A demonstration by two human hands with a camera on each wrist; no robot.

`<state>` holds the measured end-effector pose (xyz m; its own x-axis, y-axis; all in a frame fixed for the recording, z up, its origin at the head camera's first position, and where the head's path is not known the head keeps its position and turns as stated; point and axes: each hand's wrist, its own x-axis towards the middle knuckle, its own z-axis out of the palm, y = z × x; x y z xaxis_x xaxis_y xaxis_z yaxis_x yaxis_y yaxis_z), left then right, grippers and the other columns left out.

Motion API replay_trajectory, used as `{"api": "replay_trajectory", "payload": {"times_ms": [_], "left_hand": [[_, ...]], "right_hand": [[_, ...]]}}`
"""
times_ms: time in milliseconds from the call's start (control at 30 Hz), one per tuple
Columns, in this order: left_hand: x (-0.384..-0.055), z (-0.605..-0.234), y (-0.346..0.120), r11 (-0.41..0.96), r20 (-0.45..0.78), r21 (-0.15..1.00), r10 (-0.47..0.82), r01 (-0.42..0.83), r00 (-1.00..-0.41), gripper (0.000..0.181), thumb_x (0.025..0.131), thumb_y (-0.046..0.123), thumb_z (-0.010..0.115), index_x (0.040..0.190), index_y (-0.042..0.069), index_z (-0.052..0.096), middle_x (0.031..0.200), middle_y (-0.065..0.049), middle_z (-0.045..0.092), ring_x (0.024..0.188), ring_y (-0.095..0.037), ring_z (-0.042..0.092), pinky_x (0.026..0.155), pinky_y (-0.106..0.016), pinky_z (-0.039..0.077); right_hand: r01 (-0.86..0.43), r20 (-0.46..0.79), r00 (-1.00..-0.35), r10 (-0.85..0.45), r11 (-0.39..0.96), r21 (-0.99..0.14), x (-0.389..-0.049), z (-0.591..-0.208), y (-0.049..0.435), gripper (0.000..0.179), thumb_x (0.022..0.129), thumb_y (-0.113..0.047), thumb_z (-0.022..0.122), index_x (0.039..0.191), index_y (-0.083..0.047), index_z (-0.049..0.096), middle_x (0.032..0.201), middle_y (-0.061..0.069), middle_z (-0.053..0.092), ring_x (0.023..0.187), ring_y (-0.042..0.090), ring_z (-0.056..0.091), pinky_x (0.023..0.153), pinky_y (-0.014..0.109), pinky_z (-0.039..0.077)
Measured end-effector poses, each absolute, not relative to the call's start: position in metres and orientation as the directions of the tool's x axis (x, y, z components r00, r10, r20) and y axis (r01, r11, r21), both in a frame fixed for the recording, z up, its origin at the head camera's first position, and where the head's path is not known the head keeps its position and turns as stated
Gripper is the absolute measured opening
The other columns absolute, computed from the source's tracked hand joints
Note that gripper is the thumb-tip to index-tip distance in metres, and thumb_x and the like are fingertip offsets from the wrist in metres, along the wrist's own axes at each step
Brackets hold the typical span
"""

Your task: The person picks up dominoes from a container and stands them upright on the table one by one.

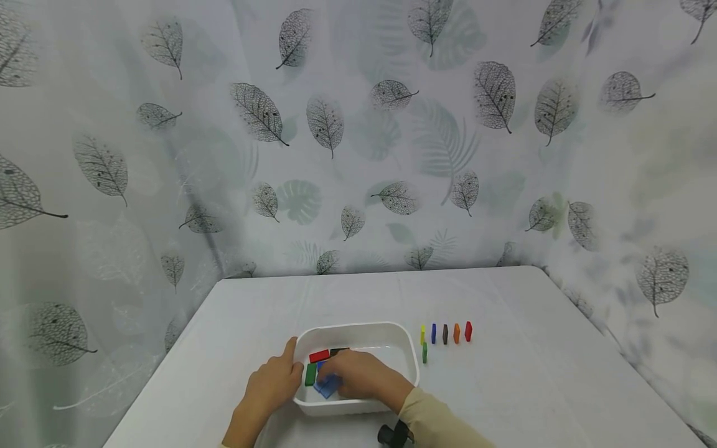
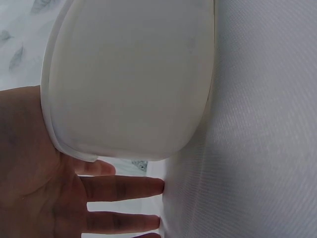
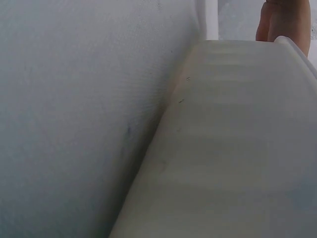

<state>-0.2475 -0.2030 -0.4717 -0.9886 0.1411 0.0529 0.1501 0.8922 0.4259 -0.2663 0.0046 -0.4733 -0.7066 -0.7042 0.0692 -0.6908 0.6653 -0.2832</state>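
Note:
A white plastic tray (image 1: 336, 409) lies on the white table and holds small coloured blocks. My left hand (image 1: 272, 382) rests on the tray's left rim; in the left wrist view its fingers (image 2: 121, 188) are straight beside the outer wall. My right hand (image 1: 364, 373) reaches into the tray with bent fingers over light blue blocks (image 1: 328, 387). Its fingertips are partly hidden, so whether they pinch a block is unclear. Around it in the tray are a green block (image 1: 310, 374), a red block (image 1: 319, 356) and a black block (image 1: 338, 351).
Right of the tray several thin blocks stand upright in a row: yellow (image 1: 422, 335), blue (image 1: 434, 333), dark brown (image 1: 445, 334), orange (image 1: 456, 333) and red (image 1: 468, 331). A green standing block (image 1: 424, 353) is nearer the tray. Leaf-patterned curtains (image 1: 358, 155) surround the table.

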Motion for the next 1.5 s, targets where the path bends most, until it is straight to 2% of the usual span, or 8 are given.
{"api": "replay_trajectory", "payload": {"times_ms": [233, 400, 533, 833, 967, 1133, 1300, 1500], "left_hand": [[-0.2475, -0.4711, -0.2028, 0.895, 0.05, 0.422, 0.133, 0.141, -0.99, 0.058, 0.1, 0.02, 0.051, 0.153, -0.003, 0.043, 0.075, -0.007, 0.059, 0.053, -0.022, 0.048, 0.047, -0.037, 0.039], [-0.247, -0.4706, -0.2018, 0.898, 0.046, 0.42, 0.127, 0.134, -0.991, 0.058, 0.1, 0.02, 0.051, 0.152, -0.003, 0.043, 0.08, -0.01, 0.064, 0.055, -0.023, 0.049, 0.048, -0.038, 0.04], [-0.2467, -0.47, -0.2009, 0.9, 0.044, 0.417, 0.12, 0.128, -0.992, 0.058, 0.1, 0.02, 0.051, 0.152, -0.003, 0.043, 0.079, -0.009, 0.063, 0.055, -0.022, 0.049, 0.048, -0.038, 0.041], [-0.2465, -0.4688, -0.1999, 0.903, 0.03, 0.415, 0.111, 0.114, -0.993, 0.059, 0.099, 0.021, 0.051, 0.153, -0.003, 0.043, 0.076, -0.007, 0.06, 0.055, -0.022, 0.05, 0.049, -0.037, 0.041], [-0.2465, -0.4685, -0.2001, 0.907, 0.035, 0.403, 0.114, 0.119, -0.993, 0.059, 0.099, 0.021, 0.052, 0.152, -0.003, 0.044, 0.079, -0.01, 0.063, 0.057, -0.023, 0.051, 0.051, -0.04, 0.043], [-0.2458, -0.4665, -0.2002, 0.91, 0.044, 0.393, 0.121, 0.128, -0.992, 0.059, 0.099, 0.02, 0.052, 0.152, -0.003, 0.044, 0.086, -0.014, 0.068, 0.059, -0.025, 0.052, 0.053, -0.043, 0.046], [-0.2458, -0.4665, -0.2002, 0.907, 0.039, 0.401, 0.122, 0.127, -0.992, 0.059, 0.099, 0.02, 0.053, 0.152, -0.003, 0.043, 0.086, -0.014, 0.068, 0.058, -0.024, 0.052, 0.051, -0.042, 0.045], [-0.2474, -0.4695, -0.2006, 0.907, 0.033, 0.403, 0.118, 0.122, -0.992, 0.058, 0.099, 0.02, 0.052, 0.152, -0.003, 0.044, 0.089, -0.017, 0.069, 0.059, -0.025, 0.052, 0.052, -0.042, 0.045]], "right_hand": [[-0.706, 0.072, -0.694, -0.716, 0.657, -0.264, -0.267, -0.4756, 0.0065, 0.041, 0.08, -0.012, 0.09, 0.117, -0.025, 0.079, 0.114, -0.012, 0.069, 0.099, 0.001, 0.06, 0.092, 0.026, 0.05], [-0.683, 0.057, -0.718, -0.694, 0.687, -0.247, -0.2671, -0.4763, 0.0059, 0.048, 0.078, -0.02, 0.093, 0.122, -0.022, 0.075, 0.115, -0.009, 0.068, 0.098, 0.002, 0.06, 0.091, 0.026, 0.051], [-0.672, 0.048, -0.731, -0.68, 0.707, -0.221, -0.2665, -0.4748, 0.0052, 0.051, 0.078, -0.024, 0.094, 0.124, -0.022, 0.073, 0.114, -0.008, 0.068, 0.097, 0.002, 0.061, 0.09, 0.027, 0.052], [-0.636, 0.038, -0.758, -0.651, 0.725, -0.264, -0.265, -0.4729, 0.0075, 0.049, 0.078, -0.027, 0.093, 0.122, -0.023, 0.072, 0.111, -0.009, 0.067, 0.091, 0.002, 0.06, 0.086, 0.028, 0.054], [-0.626, 0.045, -0.766, -0.641, 0.729, -0.278, -0.265, -0.4732, 0.0085, 0.05, 0.078, -0.029, 0.093, 0.122, -0.023, 0.071, 0.111, -0.009, 0.067, 0.089, 0.003, 0.06, 0.085, 0.03, 0.055], [-0.635, 0.069, -0.763, -0.643, 0.724, -0.27, -0.265, -0.4733, 0.0099, 0.05, 0.078, -0.03, 0.093, 0.121, -0.023, 0.071, 0.11, -0.008, 0.067, 0.088, 0.003, 0.06, 0.084, 0.029, 0.055], [-0.631, 0.058, -0.766, -0.64, 0.733, -0.252, -0.2651, -0.4739, 0.0098, 0.05, 0.077, -0.031, 0.094, 0.121, -0.022, 0.071, 0.109, -0.008, 0.066, 0.088, 0.002, 0.059, 0.084, 0.028, 0.054], [-0.602, 0.034, -0.789, -0.613, 0.762, -0.238, -0.2656, -0.4764, 0.0091, 0.048, 0.075, -0.033, 0.095, 0.116, -0.018, 0.075, 0.103, -0.009, 0.063, 0.083, 0.002, 0.055, 0.078, 0.025, 0.052]]}}
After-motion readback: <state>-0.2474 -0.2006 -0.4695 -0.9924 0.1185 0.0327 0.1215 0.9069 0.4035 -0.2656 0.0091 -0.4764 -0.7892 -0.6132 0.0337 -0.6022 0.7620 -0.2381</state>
